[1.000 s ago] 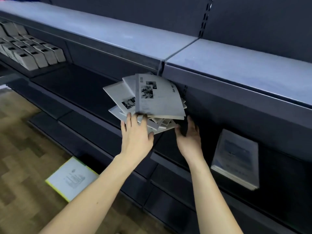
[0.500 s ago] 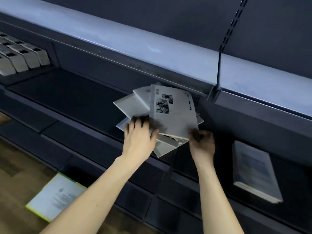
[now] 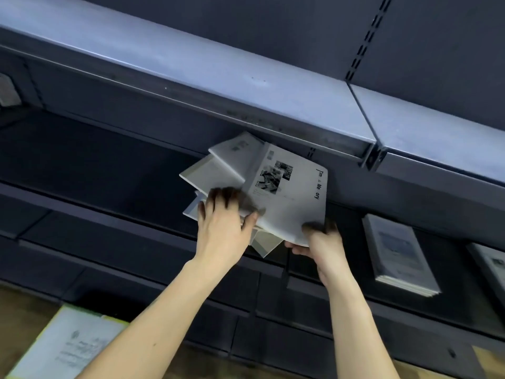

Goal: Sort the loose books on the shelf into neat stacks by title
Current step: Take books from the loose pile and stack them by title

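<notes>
Loose pale-grey paperback books [image 3: 218, 170] lie fanned on the dark metal shelf [image 3: 95, 160]. The left hand [image 3: 222, 225] presses spread fingers on them; the right hand [image 3: 322, 242] pinches the top book's [image 3: 289, 198] near corner, lifting it.

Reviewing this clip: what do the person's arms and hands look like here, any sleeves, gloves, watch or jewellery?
Both forearms are bare as far as the frame shows; no sleeve edge is in view. The left hand and right hand wear no gloves, and no watch, bracelet or ring shows on either wrist or on the visible fingers. The fingertips are motion-blurred, so nails cannot be judged. A few small dark marks dot the left forearm.
</notes>
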